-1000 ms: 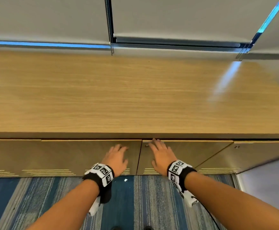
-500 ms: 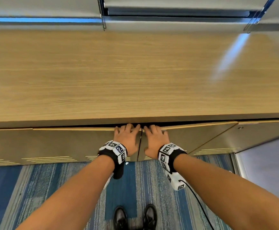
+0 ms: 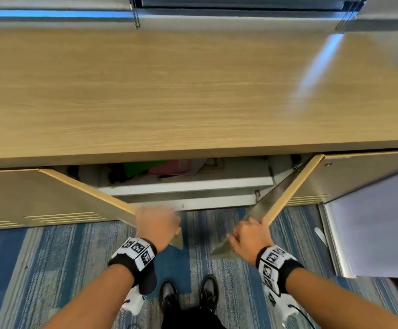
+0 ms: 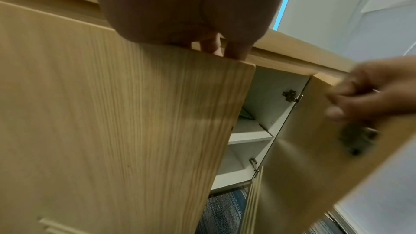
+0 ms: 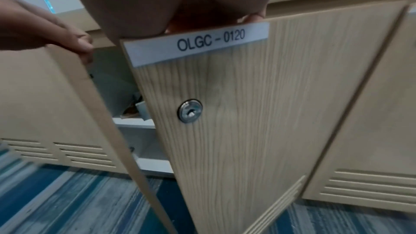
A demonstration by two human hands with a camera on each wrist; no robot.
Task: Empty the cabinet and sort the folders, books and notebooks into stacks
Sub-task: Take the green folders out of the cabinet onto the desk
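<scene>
Both hands grip door tops: left hand (image 3: 156, 225) the left door (image 3: 86, 189), right hand (image 3: 250, 235) the right door (image 3: 293, 188); swing both evenly outward, fully exposing the cabinet shelf (image 3: 186, 185).

Blue striped carpet (image 3: 51, 257) underfoot; grey window blinds (image 3: 240, 1) beyond a wood-grain countertop (image 3: 169, 91).

A white label strip (image 5: 198, 44) reading "OLGC - 0120" in dark capitals is seen along the top edge of the right cabinet door (image 5: 258, 113), above its round keyhole lock (image 5: 190, 111) (unmarked). Black-and-white coded squares are carried on both wristbands (image 3: 137, 249), which cannot be read as text.
</scene>
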